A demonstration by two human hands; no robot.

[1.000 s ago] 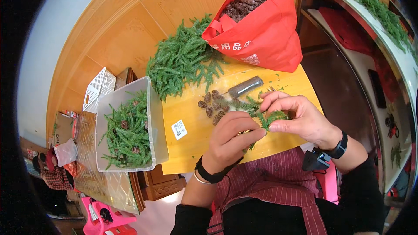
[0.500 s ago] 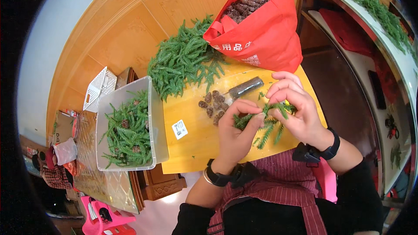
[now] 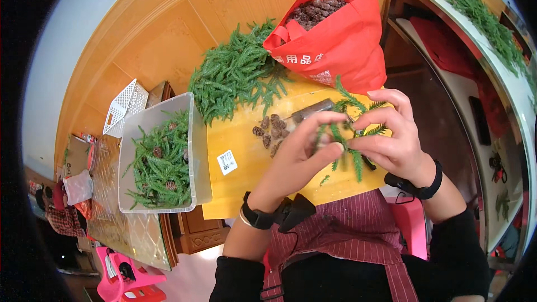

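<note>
A green artificial pine sprig [image 3: 351,100] with several spreading branches is up over the yellow table. My right hand [image 3: 394,134] pinches it near its middle, thumb and fingers closed around the stem. Close by on the other side is my left hand [image 3: 305,154], its thumb and fingertips around the sprig's left branches. Motion blur on those fingers hides whether they grip. Brown pinecones [image 3: 275,126] lie in a small group beyond my left hand. Behind the hands rests a dark wrapped cylinder [image 3: 311,110], partly covered by my fingers.
A clear plastic bin [image 3: 194,151] at left holds green sprigs with pinecones. More sprigs [image 3: 235,72] pile at the back, beside a red bag [image 3: 347,50] full of pinecones. A white label [image 3: 227,162] lies on the yellow table [image 3: 240,196]. Shelving [image 3: 475,39] stands at right.
The sprig has turned and lifted, its branches now pointing up and outward. My left hand's fingers have shifted and blurred; my right hand keeps its pinch. The whole view has moved slightly.
</note>
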